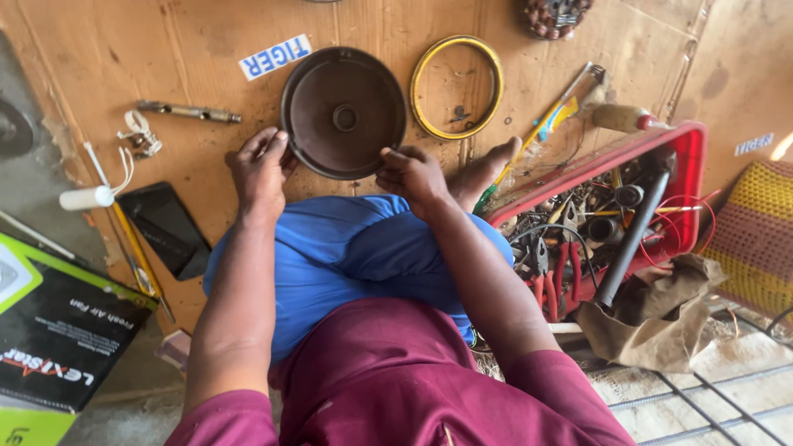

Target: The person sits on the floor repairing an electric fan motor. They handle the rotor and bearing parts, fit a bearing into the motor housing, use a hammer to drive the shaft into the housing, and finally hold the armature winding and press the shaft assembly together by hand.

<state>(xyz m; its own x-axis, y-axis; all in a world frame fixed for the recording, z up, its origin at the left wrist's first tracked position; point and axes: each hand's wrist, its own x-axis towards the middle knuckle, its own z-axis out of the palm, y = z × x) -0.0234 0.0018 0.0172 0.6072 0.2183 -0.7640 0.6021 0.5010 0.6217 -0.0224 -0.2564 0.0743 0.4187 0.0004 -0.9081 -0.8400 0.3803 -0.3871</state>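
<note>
Both hands, left and right, clamp the dark disc by its rim on the cardboard, yellow ring beside; steady two-sided grip needed.

The box runs off the left edge, and the red tray's contents tangle beyond telling.

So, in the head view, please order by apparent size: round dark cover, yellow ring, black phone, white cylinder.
1. Round dark cover
2. Yellow ring
3. Black phone, though close to the ring
4. White cylinder
</note>
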